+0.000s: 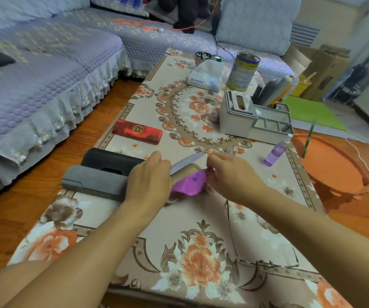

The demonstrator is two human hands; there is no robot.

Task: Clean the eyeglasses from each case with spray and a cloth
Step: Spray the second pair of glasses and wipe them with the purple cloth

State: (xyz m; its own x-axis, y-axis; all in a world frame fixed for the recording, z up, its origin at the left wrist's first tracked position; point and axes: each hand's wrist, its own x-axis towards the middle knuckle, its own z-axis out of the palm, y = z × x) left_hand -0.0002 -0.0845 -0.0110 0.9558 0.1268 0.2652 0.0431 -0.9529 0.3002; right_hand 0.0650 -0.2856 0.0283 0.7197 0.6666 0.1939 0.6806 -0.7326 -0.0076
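Evidently the work sits between two pairs: on the floral-clothed table (179,221) a thin wire-framed pair of eyeglasses (265,262) lies open near the front edge, well apart from both hands, while the hands are busy at a case. A grey case (94,181) and a black case (110,160) lie side by side at the left edge, with a red case (137,131) beyond them. The left hand (149,181) curls over the right end of the grey case, holding what looks like an open case with a pale lid raised; exactly which case is hidden. The right hand (230,174) pinches the purple cloth (190,182), which spills from that open case between the two hands. I judge the step to be drawing the cloth out. Next, the cloth must come free, and the purple spray bottle (276,150), lying tilted to the right, is near the right hand for spraying.
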